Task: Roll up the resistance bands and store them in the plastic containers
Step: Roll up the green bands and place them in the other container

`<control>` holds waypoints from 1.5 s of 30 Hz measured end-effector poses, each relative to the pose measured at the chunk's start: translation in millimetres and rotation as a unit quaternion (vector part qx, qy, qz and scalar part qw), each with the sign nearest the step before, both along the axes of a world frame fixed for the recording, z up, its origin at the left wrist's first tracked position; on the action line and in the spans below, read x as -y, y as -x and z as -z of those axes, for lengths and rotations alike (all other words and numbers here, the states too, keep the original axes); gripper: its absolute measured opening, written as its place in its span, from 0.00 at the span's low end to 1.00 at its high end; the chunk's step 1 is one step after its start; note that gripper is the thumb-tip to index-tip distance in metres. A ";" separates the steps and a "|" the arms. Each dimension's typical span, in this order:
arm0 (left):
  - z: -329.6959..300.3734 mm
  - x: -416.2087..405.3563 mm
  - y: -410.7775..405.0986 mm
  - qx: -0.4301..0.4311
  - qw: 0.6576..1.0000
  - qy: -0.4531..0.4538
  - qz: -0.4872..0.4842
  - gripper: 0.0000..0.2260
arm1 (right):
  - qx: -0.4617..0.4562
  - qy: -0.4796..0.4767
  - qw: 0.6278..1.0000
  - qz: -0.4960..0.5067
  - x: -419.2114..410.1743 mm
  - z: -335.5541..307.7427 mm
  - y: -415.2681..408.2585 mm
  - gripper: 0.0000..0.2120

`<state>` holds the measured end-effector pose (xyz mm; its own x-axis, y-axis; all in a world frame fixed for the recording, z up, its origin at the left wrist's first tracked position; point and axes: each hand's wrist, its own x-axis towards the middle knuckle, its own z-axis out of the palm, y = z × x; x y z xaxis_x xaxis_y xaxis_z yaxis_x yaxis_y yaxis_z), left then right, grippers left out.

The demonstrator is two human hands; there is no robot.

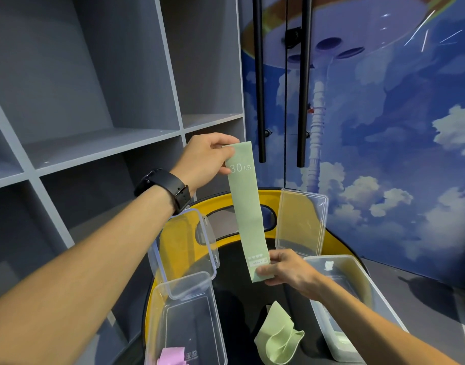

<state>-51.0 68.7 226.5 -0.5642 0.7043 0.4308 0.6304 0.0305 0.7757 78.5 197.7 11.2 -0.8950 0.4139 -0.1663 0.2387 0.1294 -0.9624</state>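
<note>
A pale green resistance band (245,206) marked "30 LB" is stretched out flat in the air above the table. My left hand (205,159) pinches its top end. My right hand (286,270) pinches its bottom end, near the "HEAVY" label. Below it a second green band (277,338) lies crumpled on the black tabletop. A clear plastic container (157,306) at the left holds a pink band (172,356). Another clear container (357,288) stands at the right with something pale green low inside it.
Two clear lids stand tilted up: one (189,248) behind the left container, one (301,222) behind the right. The round table has a yellow rim (226,201). Grey shelving (94,143) fills the left; a painted sky wall (397,154) and two black bars (260,101) stand behind.
</note>
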 end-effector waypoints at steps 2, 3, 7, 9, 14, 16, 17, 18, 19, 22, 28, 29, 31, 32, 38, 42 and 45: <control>3.1 -0.5 0.4 0.004 1.000 0.002 0.002 0.09 | 0.004 0.001 1.000 0.001 -0.4 3.3 0.2 0.12; 4.6 -0.8 0.5 0.006 1.000 0.002 0.003 0.09 | 0.007 -0.001 1.000 0.001 -0.8 4.8 0.4 0.12; 11.6 -1.4 -0.2 0.015 1.000 0.003 0.010 0.09 | 0.021 -0.010 1.000 0.009 -2.5 11.0 0.7 0.15; 16.6 -1.3 -0.9 0.015 1.000 0.009 0.013 0.08 | 0.023 -0.017 0.999 0.022 -3.0 13.9 0.2 0.13; 36.1 -1.5 -2.7 0.030 0.999 0.021 0.020 0.08 | 0.008 -0.009 0.999 0.044 -3.1 12.8 -3.7 0.08; 46.8 -1.7 -3.3 0.033 0.999 0.030 0.020 0.09 | 0.005 0.002 0.999 0.049 -3.3 12.4 -4.8 0.09; 53.0 -1.9 -3.4 0.035 0.999 0.035 0.018 0.09 | 0.003 0.008 0.999 0.053 -3.5 13.1 -5.1 0.10; 59.4 -2.2 -3.1 0.039 0.998 0.039 0.017 0.09 | 0.001 0.012 0.998 0.059 -3.6 13.9 -5.1 0.10; 66.0 -2.4 -2.8 0.044 0.998 0.042 0.014 0.08 | -0.002 0.016 0.998 0.065 -3.7 15.0 -5.0 0.10; 86.2 -3.3 -0.9 0.058 0.997 0.049 0.002 0.09 | -0.011 0.034 0.995 0.096 -1.8 20.2 -5.1 0.10; 120.7 -4.9 -2.1 0.083 0.995 0.056 0.001 0.09 | -0.065 0.066 0.985 0.144 10.7 27.7 -8.1 0.10; 126.4 -5.3 -3.0 0.085 0.995 0.057 0.002 0.10 | -0.085 0.074 0.982 0.154 13.7 25.9 -8.2 0.09; 137.8 -6.1 -3.9 0.086 0.995 0.054 0.001 0.10 | -0.127 0.086 0.973 0.172 19.0 20.4 -8.4 0.09; 142.9 -6.1 -4.1 0.090 0.995 0.048 0.000 0.10 | -0.150 0.089 0.968 0.180 20.9 17.4 -8.2 0.09; 162.9 0.4 -7.8 0.098 0.995 0.011 -0.006 0.10 | -0.248 0.039 0.947 0.198 26.5 -9.3 -4.7 0.08; 172.3 3.6 -10.8 0.116 0.993 -0.019 -0.001 0.10 | -0.259 -0.022 0.952 0.161 21.1 -23.4 -0.1 0.07; 176.7 6.2 -11.3 0.123 0.992 -0.034 0.005 0.12 | -0.246 -0.055 0.957 0.145 17.0 -24.1 3.7 0.06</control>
<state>-39.7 62.5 49.8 -0.6511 0.6849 0.3270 0.4211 -0.0324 0.9064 74.9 180.7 35.3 -0.6990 0.6470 0.3046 -0.1986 0.2335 -0.9518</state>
